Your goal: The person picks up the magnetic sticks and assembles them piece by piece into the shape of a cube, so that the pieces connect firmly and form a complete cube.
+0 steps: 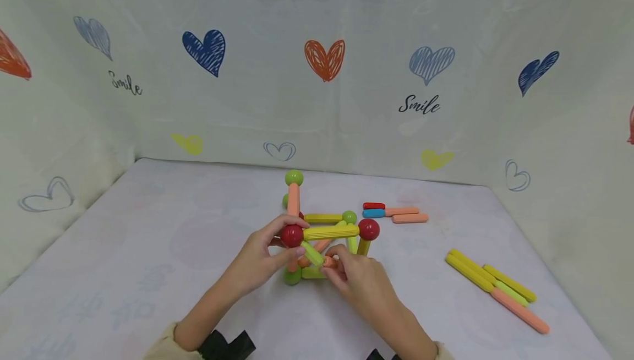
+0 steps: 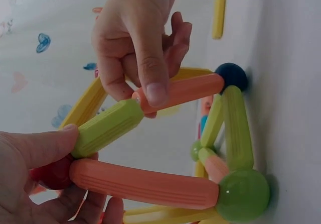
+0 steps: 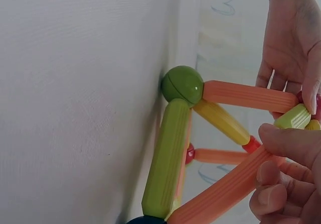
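Magnetic rods and balls form an upright frame in the middle of the table. My left hand grips the red ball at its near left corner, the thumb also on a lime green rod. My right hand pinches the upper end of an orange rod. In the left wrist view this end meets the lime rod's free end, and its other end sits at a dark blue ball. Another orange rod runs from the red ball down to a green ball. A yellow rod links the red ball to a second red ball.
Behind the frame to the right lie loose short rods, a red one, a blue one and orange ones. More loose rods, yellow, lime and orange, lie at the right. A heart-printed sheet hangs behind the table.
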{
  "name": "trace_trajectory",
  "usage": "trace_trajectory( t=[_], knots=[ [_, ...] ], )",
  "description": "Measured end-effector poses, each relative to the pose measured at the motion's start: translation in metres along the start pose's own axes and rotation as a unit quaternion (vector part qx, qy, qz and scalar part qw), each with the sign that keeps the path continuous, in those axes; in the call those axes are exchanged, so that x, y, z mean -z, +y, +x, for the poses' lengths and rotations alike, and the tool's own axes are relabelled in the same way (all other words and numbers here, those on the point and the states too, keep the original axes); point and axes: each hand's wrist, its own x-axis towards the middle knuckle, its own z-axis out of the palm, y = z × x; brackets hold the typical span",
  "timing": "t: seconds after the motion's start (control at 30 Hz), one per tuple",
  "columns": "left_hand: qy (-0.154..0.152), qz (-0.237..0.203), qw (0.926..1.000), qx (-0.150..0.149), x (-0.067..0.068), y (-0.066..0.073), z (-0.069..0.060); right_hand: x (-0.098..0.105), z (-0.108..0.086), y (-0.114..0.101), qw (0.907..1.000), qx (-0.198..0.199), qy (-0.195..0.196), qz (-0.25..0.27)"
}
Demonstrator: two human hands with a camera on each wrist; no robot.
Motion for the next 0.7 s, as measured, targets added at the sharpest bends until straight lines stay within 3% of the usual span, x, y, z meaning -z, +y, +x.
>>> trace_trajectory(
  t=[0.4,0.7],
  knots=[
    [0.018,0.003,0.9998,0.004,-0.002,-0.001,0.000,0.005,-0.001,-0.002,0.9999,0.001,-0.005,-0.014],
    [0.012,0.010,0.9999,0.002,-0.001,-0.001,0.000,0.020,-0.007,-0.009,0.9936,-0.061,-0.085,-0.042]
  ],
)
